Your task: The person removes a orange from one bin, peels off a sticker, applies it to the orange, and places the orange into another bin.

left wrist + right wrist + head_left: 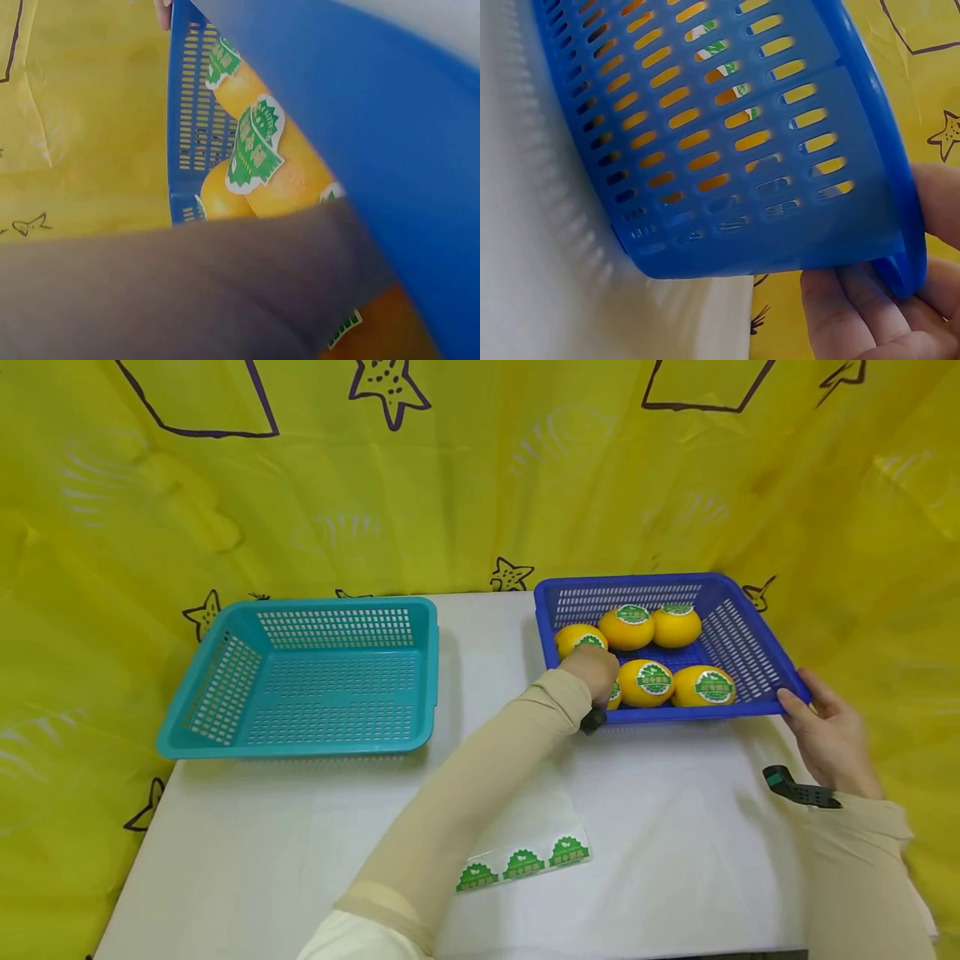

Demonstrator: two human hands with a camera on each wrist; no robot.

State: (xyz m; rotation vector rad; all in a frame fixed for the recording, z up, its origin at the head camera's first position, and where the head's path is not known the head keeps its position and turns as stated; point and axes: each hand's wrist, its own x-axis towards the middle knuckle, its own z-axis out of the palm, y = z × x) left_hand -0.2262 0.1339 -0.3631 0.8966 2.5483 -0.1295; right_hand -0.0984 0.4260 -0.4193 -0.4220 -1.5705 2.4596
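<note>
A blue slotted basket [765, 639] stands at the table's right, holding several yellow-orange fruits [628, 633] that look like oranges. Green-and-white stickers [654, 677] show on them. My right hand [832, 735] grips the basket's front right corner, thumb on the rim [889, 135] and fingers [832, 311] underneath. At the front left corner my left hand [592, 670] reaches over the rim, right beside two fruits. Its fingers are hidden in the head view, and I cannot tell whether they hold the rim or a fruit. In the left wrist view, the blue wall [390, 135] covers much of the picture.
A turquoise basket [431, 693] with nothing in it stands on the left of the white-covered table [300, 843]. Below my left forearm lies a sheet of green stickers [523, 863]. Yellow patterned cloth [465, 485] hangs behind the table.
</note>
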